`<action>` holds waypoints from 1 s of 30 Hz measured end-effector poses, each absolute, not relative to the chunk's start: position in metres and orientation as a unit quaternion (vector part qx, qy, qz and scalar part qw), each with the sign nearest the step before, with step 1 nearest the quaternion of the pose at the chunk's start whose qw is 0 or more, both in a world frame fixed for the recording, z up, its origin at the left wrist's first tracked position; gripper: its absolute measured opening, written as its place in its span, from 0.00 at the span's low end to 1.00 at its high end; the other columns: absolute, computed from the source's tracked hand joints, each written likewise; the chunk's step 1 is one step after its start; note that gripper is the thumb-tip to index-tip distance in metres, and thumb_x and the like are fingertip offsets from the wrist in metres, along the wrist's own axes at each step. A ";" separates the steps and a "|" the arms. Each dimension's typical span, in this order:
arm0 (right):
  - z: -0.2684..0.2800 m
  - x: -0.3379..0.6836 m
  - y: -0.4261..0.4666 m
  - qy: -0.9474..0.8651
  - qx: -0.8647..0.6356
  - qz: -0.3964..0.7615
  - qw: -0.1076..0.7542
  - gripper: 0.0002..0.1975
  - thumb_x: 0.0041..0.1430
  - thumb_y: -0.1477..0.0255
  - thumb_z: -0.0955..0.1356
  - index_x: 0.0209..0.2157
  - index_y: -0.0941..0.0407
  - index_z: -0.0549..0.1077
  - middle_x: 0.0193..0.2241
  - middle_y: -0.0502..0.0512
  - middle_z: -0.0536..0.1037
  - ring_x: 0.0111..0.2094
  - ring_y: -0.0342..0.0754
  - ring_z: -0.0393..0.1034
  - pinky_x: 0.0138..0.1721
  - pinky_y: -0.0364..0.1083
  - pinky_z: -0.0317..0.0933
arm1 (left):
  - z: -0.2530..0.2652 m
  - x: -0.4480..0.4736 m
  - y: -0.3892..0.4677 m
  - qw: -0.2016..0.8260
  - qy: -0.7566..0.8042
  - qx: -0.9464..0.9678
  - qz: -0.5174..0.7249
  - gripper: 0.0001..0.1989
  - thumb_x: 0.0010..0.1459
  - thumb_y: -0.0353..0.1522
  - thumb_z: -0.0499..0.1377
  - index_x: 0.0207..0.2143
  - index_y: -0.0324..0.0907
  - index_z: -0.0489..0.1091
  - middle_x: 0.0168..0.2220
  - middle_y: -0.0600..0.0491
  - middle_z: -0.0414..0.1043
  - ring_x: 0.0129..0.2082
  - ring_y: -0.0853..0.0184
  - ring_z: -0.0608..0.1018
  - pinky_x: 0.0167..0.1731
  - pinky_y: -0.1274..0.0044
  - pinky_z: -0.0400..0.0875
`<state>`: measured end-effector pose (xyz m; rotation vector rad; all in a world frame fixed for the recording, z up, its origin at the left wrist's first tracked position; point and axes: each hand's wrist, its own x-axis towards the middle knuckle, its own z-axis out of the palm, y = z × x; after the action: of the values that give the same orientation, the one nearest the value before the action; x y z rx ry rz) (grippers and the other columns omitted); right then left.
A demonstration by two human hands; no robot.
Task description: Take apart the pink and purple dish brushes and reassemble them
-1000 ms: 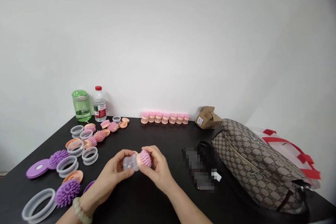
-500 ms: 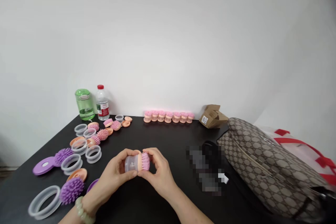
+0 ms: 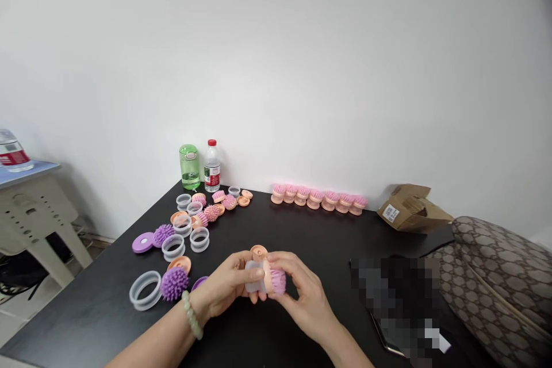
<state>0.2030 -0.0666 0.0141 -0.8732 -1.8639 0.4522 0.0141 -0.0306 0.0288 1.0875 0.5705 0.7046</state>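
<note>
My left hand (image 3: 226,284), with a green bead bracelet at its wrist, grips a translucent plastic ring (image 3: 254,278). Closed around a pink-bristled brush head (image 3: 276,280) with a peach base is my right hand (image 3: 304,290). Ring and brush head are pressed together, bristles facing right; whether they are fully joined I cannot tell. A round peach cap (image 3: 259,250) shows just behind my fingers. Left of my hands, a purple spiky brush head (image 3: 175,283) lies beside a large translucent ring (image 3: 145,292) and another peach cap (image 3: 181,264).
A row of several pink brushes (image 3: 315,199) stands along the wall. More loose rings, caps and brush heads lie at left, before a green jug (image 3: 190,168) and a water bottle (image 3: 212,168). On the right are a cardboard box (image 3: 411,210) and a patterned bag (image 3: 491,276).
My view has swung left, so everything sits farther right and a side table appears. The ring and brush head remain in my hands, slightly turned; the cap behind them is more exposed.
</note>
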 end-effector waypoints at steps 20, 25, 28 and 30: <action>0.012 0.204 -0.067 -0.769 -0.349 0.128 0.520 0.19 0.55 0.78 0.74 0.46 0.49 0.71 0.43 0.54 0.78 0.44 0.51 0.75 0.45 0.48 0.72 | 0.024 0.017 -0.034 0.661 0.263 0.591 0.379 0.21 0.53 0.47 0.67 0.40 0.42 0.68 0.34 0.53 0.72 0.29 0.69 0.74 0.27 0.80 0.66; 0.017 0.201 -0.069 -0.825 -0.260 0.080 0.495 0.21 0.61 0.87 0.64 0.49 0.50 0.70 0.45 0.56 0.78 0.49 0.52 0.73 0.48 0.51 0.71 | 0.017 0.020 -0.034 0.736 0.304 0.541 0.270 0.30 0.61 0.59 0.46 0.30 0.41 0.65 0.16 0.58 0.63 0.13 0.74 0.63 0.13 0.82 0.47; 0.010 0.202 -0.069 -0.811 -0.309 0.087 0.490 0.19 0.59 0.82 0.69 0.50 0.50 0.70 0.45 0.57 0.78 0.48 0.54 0.74 0.48 0.52 0.71 | 0.017 0.021 -0.036 0.709 0.303 0.547 0.328 0.25 0.63 0.56 0.49 0.35 0.42 0.64 0.22 0.58 0.64 0.18 0.74 0.65 0.17 0.82 0.53; 0.002 0.203 -0.067 -0.758 -0.391 0.128 0.506 0.21 0.55 0.75 0.74 0.50 0.50 0.70 0.43 0.55 0.78 0.43 0.53 0.76 0.44 0.51 0.73 | 0.019 0.020 -0.036 0.670 0.287 0.576 0.369 0.20 0.62 0.51 0.56 0.40 0.43 0.64 0.31 0.56 0.67 0.25 0.73 0.68 0.24 0.81 0.61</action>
<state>0.2027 -0.0666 0.0024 -0.9441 -1.8274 0.3094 0.0197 -0.0358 0.0187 1.2992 0.6469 0.8327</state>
